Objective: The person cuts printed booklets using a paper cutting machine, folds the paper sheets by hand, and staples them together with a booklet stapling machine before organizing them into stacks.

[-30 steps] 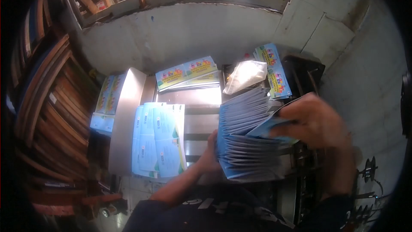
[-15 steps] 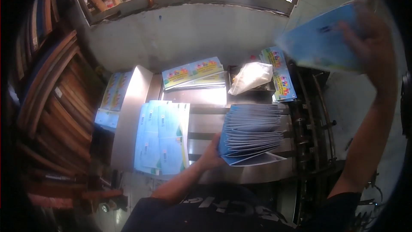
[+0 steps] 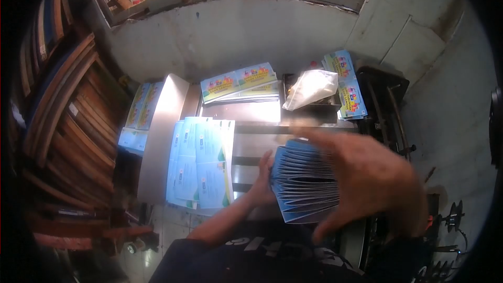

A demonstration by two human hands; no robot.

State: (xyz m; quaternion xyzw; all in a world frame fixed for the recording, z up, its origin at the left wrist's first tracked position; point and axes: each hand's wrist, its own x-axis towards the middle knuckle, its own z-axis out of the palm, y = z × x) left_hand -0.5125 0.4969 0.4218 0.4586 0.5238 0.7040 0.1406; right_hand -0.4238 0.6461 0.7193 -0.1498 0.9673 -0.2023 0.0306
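Observation:
A thick stack of folded blue booklets (image 3: 304,183) stands on the metal table in front of me, its leaf edges fanned toward me. My left hand (image 3: 262,186) grips its left side, fingers partly hidden behind it. Over the right side of the stack arches my right hand (image 3: 372,178), blurred, with thumb and fingers wide apart; I see nothing held in it. Flat light-blue printed sheets (image 3: 201,162) lie overlapping to the left of the stack.
Printed yellow-and-blue covers (image 3: 238,81) lie at the back, beside a dark tray (image 3: 325,112) with a white plastic bag (image 3: 313,89). More covers sit at the right (image 3: 348,86) and left (image 3: 144,105). Wooden frames (image 3: 78,126) lean at far left; machine bars (image 3: 401,120) flank the right.
My right hand has come down from the upper right to the stack, and the blue printed piece it held no longer shows in it. The stack has shifted slightly toward me.

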